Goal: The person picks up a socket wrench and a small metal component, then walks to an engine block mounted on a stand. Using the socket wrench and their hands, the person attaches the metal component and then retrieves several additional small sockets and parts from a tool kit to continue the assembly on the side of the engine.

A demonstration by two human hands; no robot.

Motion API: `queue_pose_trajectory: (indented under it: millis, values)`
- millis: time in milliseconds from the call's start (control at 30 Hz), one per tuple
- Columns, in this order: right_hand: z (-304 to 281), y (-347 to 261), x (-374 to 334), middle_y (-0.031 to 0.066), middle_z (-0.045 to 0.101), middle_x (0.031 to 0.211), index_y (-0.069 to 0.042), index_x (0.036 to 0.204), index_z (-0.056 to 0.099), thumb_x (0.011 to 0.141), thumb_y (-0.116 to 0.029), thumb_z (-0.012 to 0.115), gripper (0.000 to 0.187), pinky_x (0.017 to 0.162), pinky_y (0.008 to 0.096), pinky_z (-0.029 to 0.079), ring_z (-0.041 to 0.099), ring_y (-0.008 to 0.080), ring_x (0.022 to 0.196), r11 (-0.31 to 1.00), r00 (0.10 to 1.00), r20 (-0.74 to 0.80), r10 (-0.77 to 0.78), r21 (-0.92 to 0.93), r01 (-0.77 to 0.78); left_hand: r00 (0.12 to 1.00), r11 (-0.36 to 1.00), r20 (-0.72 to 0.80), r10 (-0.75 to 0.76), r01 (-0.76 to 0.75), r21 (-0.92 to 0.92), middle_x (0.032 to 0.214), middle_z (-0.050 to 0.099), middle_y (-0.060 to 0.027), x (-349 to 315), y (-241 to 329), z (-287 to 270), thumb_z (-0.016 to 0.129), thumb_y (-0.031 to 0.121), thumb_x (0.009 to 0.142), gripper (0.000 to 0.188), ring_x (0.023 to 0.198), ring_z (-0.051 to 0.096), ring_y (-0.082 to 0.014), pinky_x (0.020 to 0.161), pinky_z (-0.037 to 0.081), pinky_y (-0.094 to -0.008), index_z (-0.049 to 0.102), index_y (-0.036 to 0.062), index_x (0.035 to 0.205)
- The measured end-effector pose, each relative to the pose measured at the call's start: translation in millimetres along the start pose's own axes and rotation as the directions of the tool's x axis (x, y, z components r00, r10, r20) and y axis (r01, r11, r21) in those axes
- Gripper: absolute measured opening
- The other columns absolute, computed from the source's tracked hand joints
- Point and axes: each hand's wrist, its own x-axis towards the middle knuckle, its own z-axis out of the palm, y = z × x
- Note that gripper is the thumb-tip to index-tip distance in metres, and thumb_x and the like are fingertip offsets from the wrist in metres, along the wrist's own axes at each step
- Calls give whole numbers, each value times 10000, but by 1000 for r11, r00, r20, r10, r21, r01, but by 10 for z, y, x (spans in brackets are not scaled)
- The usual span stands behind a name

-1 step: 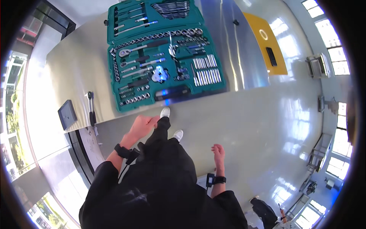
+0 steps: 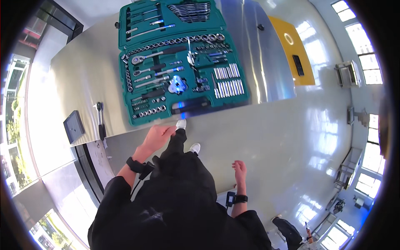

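My left hand (image 2: 158, 136) is closed, fingers curled, by the front edge of the metal table (image 2: 89, 89). What it holds, if anything, is hidden. My right hand (image 2: 239, 170) hangs over the floor beside my body, fingers loosely bent and partly apart, with nothing visible in it. Nearest the left hand lies a green tool case (image 2: 167, 121), spread flat on the table. It holds a large ratchet (image 2: 136, 59), rows of sockets (image 2: 228, 88), a fan of wrenches (image 2: 189, 11) and a shiny three-lobed metal piece (image 2: 178, 85).
A ratchet with a black handle (image 2: 100, 121) and a dark shallow tray (image 2: 74, 127) lie at the table's left front. On a yellow surface (image 2: 287, 46) at the far right rests a black device (image 2: 298, 65). Another person (image 2: 288, 231) is at the lower right.
The table and tool case sit slightly lower and further right in the picture. My right hand appears slightly lower. Both hands keep nearly the same pose.
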Motion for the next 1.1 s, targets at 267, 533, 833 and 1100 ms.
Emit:
queue_pose_trajectory:
  millis: [267, 533, 833, 1100]
  values:
    - [92, -140, -451, 61, 696, 921, -43, 1062, 635, 984, -147, 573, 144, 712, 252, 496, 650, 132, 804, 980, 982, 11, 191, -58, -190, 808, 813, -372, 457, -210, 543, 1599, 197, -236, 1347, -53, -726, 658, 173, 897, 628, 1432, 228, -489, 1148, 285, -532, 421, 80, 1471]
    - [48, -225, -743, 61, 701, 875, -34, 1056, 633, 980, -156, 573, 156, 656, 223, 455, 657, 125, 771, 958, 942, -176, 287, 26, -287, 835, 670, -433, 339, 108, 735, 1499, 419, -207, 2534, -384, -1324, 620, 275, 922, 579, 1388, 371, -397, 1115, 318, -540, 451, 27, 1417]
    - [76, -159, -593, 75, 695, 867, -25, 1055, 635, 977, -164, 588, 166, 639, 220, 457, 655, 124, 748, 940, 929, -155, 335, 129, -317, 794, 691, -480, 373, 108, 715, 1330, 502, -93, 2650, -384, -1396, 638, 173, 886, 320, 1205, 491, -350, 989, 421, -482, 650, 58, 1184]
    - [-45, -239, -294, 63, 698, 906, -36, 1078, 640, 988, -214, 567, 213, 682, 239, 472, 663, 134, 805, 928, 914, -169, 369, 116, -353, 836, 692, -510, 204, 245, 679, 1266, 486, -40, 2821, -279, -1491, 703, 237, 868, 270, 1171, 459, -298, 957, 375, -500, 685, 123, 1113]
